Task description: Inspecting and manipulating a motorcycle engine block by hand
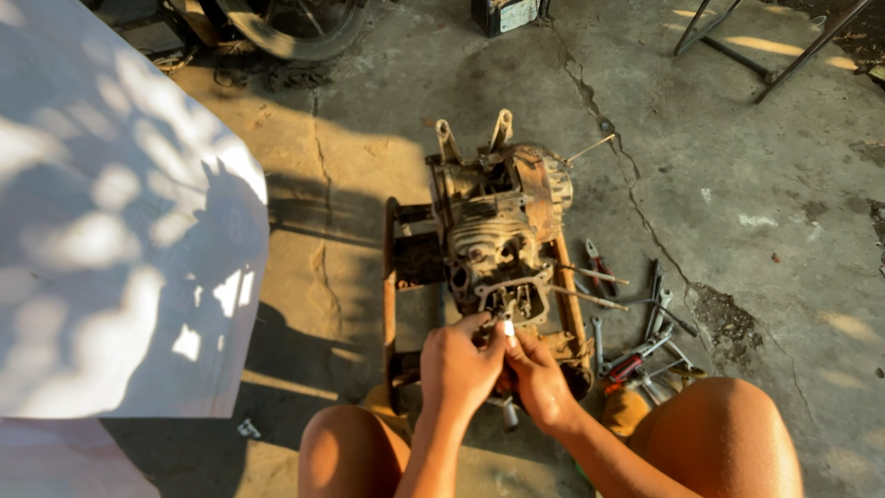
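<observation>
A grimy small engine (498, 231) with cooling fins sits on a rusty metal frame (391, 277) on the concrete floor. Both hands work at its near end. My left hand (456, 364) is curled against the engine's open head, fingers closed on a small part I cannot make out. My right hand (536, 373) pinches a small white-tipped piece (509, 328) just below the head. My knees frame the hands at the bottom of the view.
Wrenches, pliers and a red-handled tool (636, 341) lie scattered right of the engine. A large white sheet (120, 212) covers the left side. A tyre (295, 28) and a dark box (502, 14) lie at the top, metal legs (765, 46) top right.
</observation>
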